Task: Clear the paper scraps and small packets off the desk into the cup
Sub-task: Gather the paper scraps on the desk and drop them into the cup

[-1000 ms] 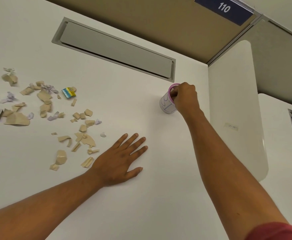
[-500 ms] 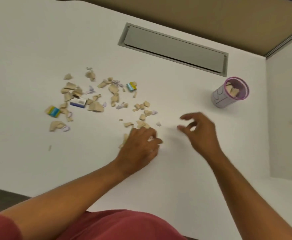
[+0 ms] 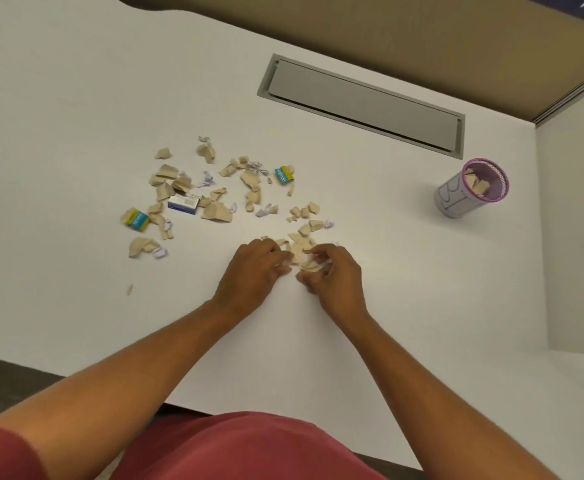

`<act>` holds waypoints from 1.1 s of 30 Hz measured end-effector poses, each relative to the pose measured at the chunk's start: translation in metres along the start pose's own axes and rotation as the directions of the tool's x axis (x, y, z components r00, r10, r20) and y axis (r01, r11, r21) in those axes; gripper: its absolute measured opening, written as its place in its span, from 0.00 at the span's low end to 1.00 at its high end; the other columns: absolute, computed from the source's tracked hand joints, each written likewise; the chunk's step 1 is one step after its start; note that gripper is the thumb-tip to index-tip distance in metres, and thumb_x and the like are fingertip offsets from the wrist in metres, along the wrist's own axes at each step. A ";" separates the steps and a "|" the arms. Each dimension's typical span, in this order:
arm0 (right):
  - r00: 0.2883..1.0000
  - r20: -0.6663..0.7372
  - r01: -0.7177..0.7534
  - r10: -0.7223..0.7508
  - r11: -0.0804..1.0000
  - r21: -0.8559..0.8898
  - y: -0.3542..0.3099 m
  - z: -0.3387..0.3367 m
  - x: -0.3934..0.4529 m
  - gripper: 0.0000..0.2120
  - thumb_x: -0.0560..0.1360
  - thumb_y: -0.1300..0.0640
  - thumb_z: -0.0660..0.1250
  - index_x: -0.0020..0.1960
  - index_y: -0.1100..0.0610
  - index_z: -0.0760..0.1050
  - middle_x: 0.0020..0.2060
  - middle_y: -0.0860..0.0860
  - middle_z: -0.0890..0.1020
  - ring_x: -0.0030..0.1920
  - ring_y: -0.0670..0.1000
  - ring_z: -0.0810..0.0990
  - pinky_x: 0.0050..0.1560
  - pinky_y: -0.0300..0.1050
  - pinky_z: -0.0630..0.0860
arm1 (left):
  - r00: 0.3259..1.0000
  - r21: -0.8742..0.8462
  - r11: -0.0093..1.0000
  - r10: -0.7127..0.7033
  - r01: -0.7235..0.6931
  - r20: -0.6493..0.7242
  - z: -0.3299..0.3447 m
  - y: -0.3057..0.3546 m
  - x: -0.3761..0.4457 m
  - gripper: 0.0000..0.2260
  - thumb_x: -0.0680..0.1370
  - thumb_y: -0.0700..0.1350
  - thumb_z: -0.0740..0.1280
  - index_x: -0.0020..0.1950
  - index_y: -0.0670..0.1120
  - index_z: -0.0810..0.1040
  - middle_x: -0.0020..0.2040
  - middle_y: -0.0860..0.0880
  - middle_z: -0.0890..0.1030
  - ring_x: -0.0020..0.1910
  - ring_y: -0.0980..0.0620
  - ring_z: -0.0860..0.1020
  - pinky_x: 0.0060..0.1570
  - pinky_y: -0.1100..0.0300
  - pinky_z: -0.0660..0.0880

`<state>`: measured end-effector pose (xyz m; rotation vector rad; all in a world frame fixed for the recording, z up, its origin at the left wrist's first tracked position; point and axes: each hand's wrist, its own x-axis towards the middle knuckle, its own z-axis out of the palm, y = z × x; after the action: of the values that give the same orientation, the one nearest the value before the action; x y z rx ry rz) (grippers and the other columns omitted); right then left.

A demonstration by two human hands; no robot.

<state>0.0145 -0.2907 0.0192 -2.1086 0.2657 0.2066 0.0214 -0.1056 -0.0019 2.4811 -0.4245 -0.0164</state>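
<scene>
Tan paper scraps (image 3: 214,188) and small packets (image 3: 183,203) lie scattered on the white bench (image 3: 75,98), left of centre; your left hand (image 3: 254,271), fingers curled, gathers scraps at centre; your right hand (image 3: 332,275) just beside it, grip curled and pinching tan scraps (image 3: 299,252) between the two; the purple-rimmed cup (image 3: 470,192) stands at right, well apart, tan pieces inside.
</scene>
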 end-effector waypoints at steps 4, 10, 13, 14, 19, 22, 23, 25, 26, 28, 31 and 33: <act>0.991 -0.048 0.114 -0.122 0.984 -0.133 -0.005 -0.016 0.026 0.25 0.63 0.56 0.84 0.55 0.50 0.75 0.53 0.48 0.76 0.44 0.46 0.78 0.46 0.38 0.74 | 0.997 -0.033 0.998 -0.048 0.046 -0.062 -0.016 -0.001 0.022 0.13 0.76 0.46 0.79 0.59 0.45 0.85 0.56 0.44 0.79 0.56 0.42 0.78 0.58 0.45 0.77; 0.909 0.380 0.363 -0.173 0.777 -0.515 -0.019 -0.030 0.067 0.65 0.56 0.36 0.84 0.83 0.49 0.51 0.83 0.50 0.50 0.82 0.58 0.46 0.80 0.58 0.49 | 0.959 0.225 0.973 -0.104 0.044 0.262 -0.028 -0.011 0.048 0.49 0.74 0.67 0.75 0.87 0.51 0.56 0.87 0.41 0.51 0.84 0.36 0.54 0.80 0.39 0.59; 0.843 0.528 0.450 -0.104 0.675 -0.585 -0.020 -0.026 0.076 0.63 0.60 0.33 0.80 0.84 0.49 0.48 0.84 0.47 0.46 0.83 0.57 0.39 0.80 0.63 0.42 | 0.936 0.347 0.937 -0.101 -0.024 0.337 -0.027 -0.011 0.055 0.44 0.77 0.71 0.67 0.87 0.54 0.56 0.87 0.44 0.52 0.83 0.37 0.55 0.79 0.40 0.58; 0.840 0.530 0.460 -0.115 0.669 -0.584 -0.017 -0.026 0.076 0.60 0.62 0.33 0.79 0.83 0.49 0.52 0.83 0.48 0.49 0.83 0.57 0.41 0.80 0.62 0.43 | 0.939 0.341 0.939 -0.082 -0.040 0.334 -0.028 -0.011 0.055 0.40 0.78 0.69 0.67 0.86 0.53 0.59 0.87 0.45 0.56 0.83 0.38 0.57 0.78 0.42 0.59; 0.876 0.401 0.441 -0.267 0.780 -0.445 0.000 -0.031 0.054 0.36 0.68 0.46 0.81 0.73 0.52 0.73 0.76 0.50 0.68 0.78 0.53 0.61 0.76 0.54 0.65 | 0.961 0.136 0.986 0.053 -0.093 0.270 -0.031 -0.013 0.042 0.24 0.80 0.52 0.74 0.76 0.48 0.77 0.80 0.46 0.71 0.78 0.43 0.68 0.72 0.47 0.70; 0.935 0.244 0.343 -0.256 0.825 -0.448 0.004 -0.035 0.040 0.38 0.68 0.50 0.81 0.75 0.49 0.69 0.76 0.47 0.67 0.75 0.51 0.64 0.73 0.49 0.69 | 0.978 0.094 0.993 0.051 -0.071 0.200 -0.030 -0.011 0.034 0.29 0.78 0.52 0.77 0.77 0.48 0.75 0.81 0.46 0.69 0.78 0.42 0.68 0.70 0.46 0.75; 0.943 0.216 0.327 -0.252 0.817 -0.476 0.004 -0.036 0.038 0.41 0.68 0.49 0.81 0.76 0.49 0.67 0.77 0.48 0.66 0.75 0.53 0.64 0.73 0.49 0.69 | 0.978 0.127 0.990 0.037 -0.064 0.206 -0.029 -0.009 0.034 0.33 0.78 0.56 0.76 0.80 0.50 0.71 0.83 0.46 0.66 0.78 0.41 0.66 0.69 0.45 0.75; 0.952 0.225 0.300 -0.208 0.778 -0.552 0.001 -0.035 0.035 0.45 0.69 0.45 0.79 0.80 0.47 0.60 0.80 0.49 0.61 0.73 0.56 0.64 0.70 0.51 0.69 | 0.965 0.263 0.963 -0.015 -0.056 0.260 -0.024 -0.003 0.036 0.41 0.78 0.66 0.71 0.85 0.53 0.61 0.86 0.45 0.57 0.77 0.38 0.65 0.70 0.44 0.73; 0.953 0.245 0.291 -0.176 0.751 -0.593 -0.002 -0.032 0.034 0.46 0.71 0.43 0.77 0.81 0.46 0.57 0.81 0.49 0.58 0.71 0.57 0.64 0.69 0.52 0.70 | 0.959 0.336 0.940 -0.038 -0.062 0.281 -0.021 0.001 0.039 0.42 0.78 0.68 0.68 0.86 0.55 0.57 0.87 0.46 0.54 0.76 0.38 0.65 0.69 0.44 0.73; 0.951 0.278 0.293 -0.137 0.688 -0.663 -0.006 -0.025 0.032 0.44 0.74 0.41 0.73 0.82 0.46 0.54 0.81 0.50 0.56 0.69 0.59 0.65 0.67 0.52 0.73 | 0.954 0.414 0.907 -0.051 -0.080 0.295 -0.015 0.009 0.043 0.39 0.80 0.68 0.65 0.87 0.55 0.55 0.87 0.46 0.55 0.73 0.39 0.67 0.67 0.46 0.72; 0.949 0.279 0.303 -0.146 0.662 -0.686 -0.009 -0.015 0.028 0.32 0.80 0.47 0.69 0.80 0.46 0.61 0.79 0.51 0.60 0.68 0.59 0.66 0.62 0.50 0.76 | 0.956 0.362 0.930 -0.040 -0.071 0.291 -0.009 0.016 0.045 0.29 0.84 0.59 0.65 0.83 0.53 0.65 0.83 0.47 0.64 0.70 0.42 0.69 0.65 0.51 0.72; 0.955 0.237 0.291 -0.177 0.707 -0.644 -0.008 -0.011 0.026 0.22 0.82 0.55 0.65 0.75 0.48 0.69 0.75 0.51 0.66 0.68 0.59 0.67 0.58 0.50 0.77 | 0.963 0.294 0.954 -0.025 -0.058 0.269 -0.007 0.016 0.044 0.20 0.86 0.51 0.65 0.78 0.51 0.74 0.80 0.47 0.70 0.69 0.44 0.70 0.60 0.56 0.73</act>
<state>0.0422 -0.2988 0.0246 -2.8070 -0.2253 0.3566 0.0592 -0.1273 0.0175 2.7864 -0.6011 -0.3085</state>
